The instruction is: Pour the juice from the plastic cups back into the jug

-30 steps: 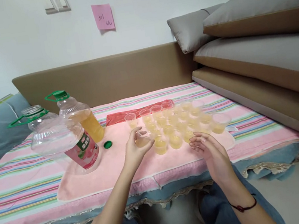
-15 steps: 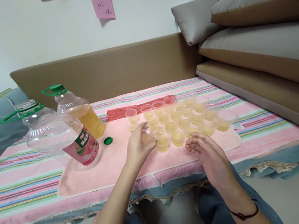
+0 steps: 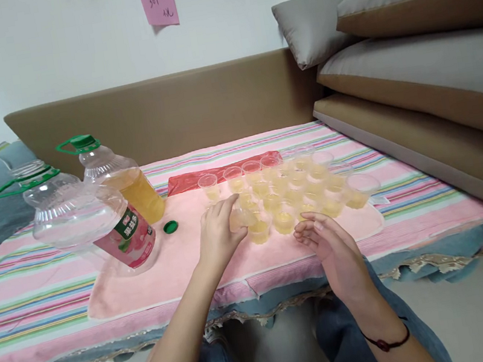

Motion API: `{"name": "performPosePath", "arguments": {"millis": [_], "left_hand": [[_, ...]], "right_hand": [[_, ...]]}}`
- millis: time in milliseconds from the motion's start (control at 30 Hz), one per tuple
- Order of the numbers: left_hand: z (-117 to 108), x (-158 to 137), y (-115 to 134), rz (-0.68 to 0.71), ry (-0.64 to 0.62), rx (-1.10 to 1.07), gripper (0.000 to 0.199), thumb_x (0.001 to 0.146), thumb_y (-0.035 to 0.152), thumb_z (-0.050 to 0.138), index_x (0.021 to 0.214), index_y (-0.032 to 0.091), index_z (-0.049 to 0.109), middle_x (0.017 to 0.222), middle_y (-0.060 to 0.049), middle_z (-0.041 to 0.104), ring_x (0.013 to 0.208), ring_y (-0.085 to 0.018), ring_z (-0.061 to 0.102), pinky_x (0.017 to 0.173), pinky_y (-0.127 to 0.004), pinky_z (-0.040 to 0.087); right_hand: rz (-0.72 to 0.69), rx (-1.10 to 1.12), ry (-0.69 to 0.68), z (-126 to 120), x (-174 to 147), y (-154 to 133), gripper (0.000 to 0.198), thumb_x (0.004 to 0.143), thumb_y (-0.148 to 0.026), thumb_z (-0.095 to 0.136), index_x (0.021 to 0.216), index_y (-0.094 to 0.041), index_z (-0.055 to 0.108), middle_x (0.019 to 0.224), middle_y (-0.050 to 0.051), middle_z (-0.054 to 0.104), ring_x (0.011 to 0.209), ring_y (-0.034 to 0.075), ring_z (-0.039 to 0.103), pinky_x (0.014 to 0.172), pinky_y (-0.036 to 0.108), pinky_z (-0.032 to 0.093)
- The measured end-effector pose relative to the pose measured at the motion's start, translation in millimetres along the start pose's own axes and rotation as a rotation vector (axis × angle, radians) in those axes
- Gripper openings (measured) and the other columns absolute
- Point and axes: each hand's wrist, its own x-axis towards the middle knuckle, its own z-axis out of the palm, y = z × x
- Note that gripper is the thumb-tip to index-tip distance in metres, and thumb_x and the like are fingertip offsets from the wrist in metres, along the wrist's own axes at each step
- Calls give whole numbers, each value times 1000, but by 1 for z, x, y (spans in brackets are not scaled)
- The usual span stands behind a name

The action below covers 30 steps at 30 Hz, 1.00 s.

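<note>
My left hand (image 3: 218, 229) curves its thumb and fingers around a clear plastic cup (image 3: 237, 218) at the left front of a group of similar cups. The hand partly covers this cup, and I cannot tell whether it rests on the cloth. Pale yellow liquid shows in the neighbouring cups (image 3: 284, 222), which stand close together in rows. My right hand (image 3: 331, 243) hovers at the front edge of the group, fingers loosely bent and apart, holding nothing. Its fingertips are near a front-row cup (image 3: 307, 212).
At left stand a nearly empty large bottle (image 3: 125, 239) without its cap and a capped bottle (image 3: 142, 193) of yellow liquid. A green cap (image 3: 170, 226) lies on the pink cloth (image 3: 149, 290). Red plastic (image 3: 182, 183) lies behind the cups; stacked cushions (image 3: 416, 67) rise at right.
The view has shifted slightly. My left hand's fingers have stretched a little around the cup, and its thumb has drawn slightly left. My right hand stays nearly still.
</note>
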Motion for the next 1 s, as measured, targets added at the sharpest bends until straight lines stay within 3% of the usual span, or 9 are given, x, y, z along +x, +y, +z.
{"name": "performPosePath", "arguments": {"millis": [233, 600, 1000], "left_hand": [[-2, 1, 2, 33, -13, 90, 64, 71, 9, 66, 133, 22, 54, 129, -10, 67, 116, -31, 61, 99, -47, 47], [-7, 4, 11, 109, -38, 212, 60, 78, 10, 63, 136, 24, 56, 131, -8, 66, 118, -31, 57, 99, -47, 42], [-8, 17, 8, 365, -43, 311, 60, 80, 0, 61, 133, 26, 60, 135, -10, 64, 131, -32, 53, 110, -53, 41]], "right_hand": [[-2, -18, -42, -5, 2, 4, 34, 77, -48, 79, 99, -24, 71, 85, 2, 72, 84, 16, 66, 84, 33, 53], [-1, -40, -29, 0, 0, 1, 35, 77, -49, 79, 98, -23, 71, 84, 2, 70, 84, 17, 66, 85, 34, 53], [4, -17, -14, 3, 0, 0, 35, 75, -48, 79, 97, -22, 70, 83, 2, 71, 82, 17, 65, 83, 34, 51]]}}
